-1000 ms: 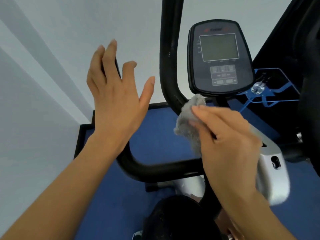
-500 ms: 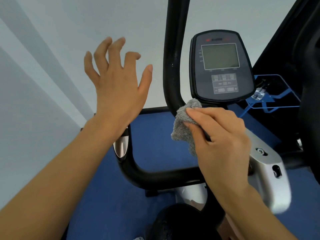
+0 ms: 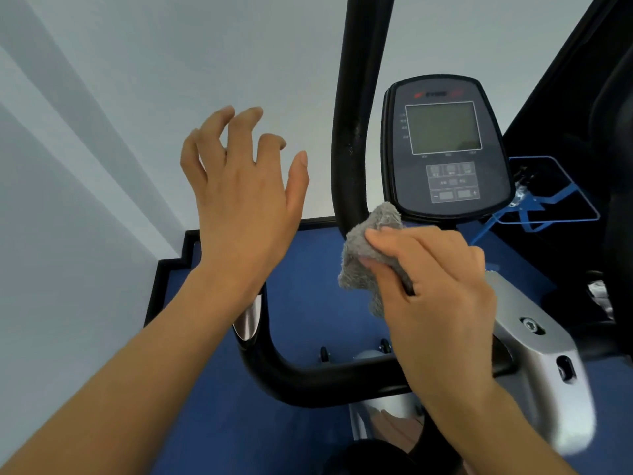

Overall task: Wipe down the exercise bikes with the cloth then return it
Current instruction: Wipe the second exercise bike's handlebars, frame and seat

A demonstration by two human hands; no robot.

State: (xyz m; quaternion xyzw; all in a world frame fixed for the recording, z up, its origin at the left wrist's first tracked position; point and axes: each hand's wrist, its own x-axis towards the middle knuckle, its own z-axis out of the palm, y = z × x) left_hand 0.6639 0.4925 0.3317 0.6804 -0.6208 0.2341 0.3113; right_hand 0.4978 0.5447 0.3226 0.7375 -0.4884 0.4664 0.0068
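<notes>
My right hand pinches the crumpled grey terry cloth against the black curved handlebar tube, at 7 o'clock from the dark oval console. My left hand hovers, fingers spread, empty. Wiping step in progress; I judge the next stroke should run along the tube.

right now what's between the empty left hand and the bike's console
In the head view, the upright black handlebar tube stands between the open left hand and the console. Otherwise only pale wall shows behind.
</notes>
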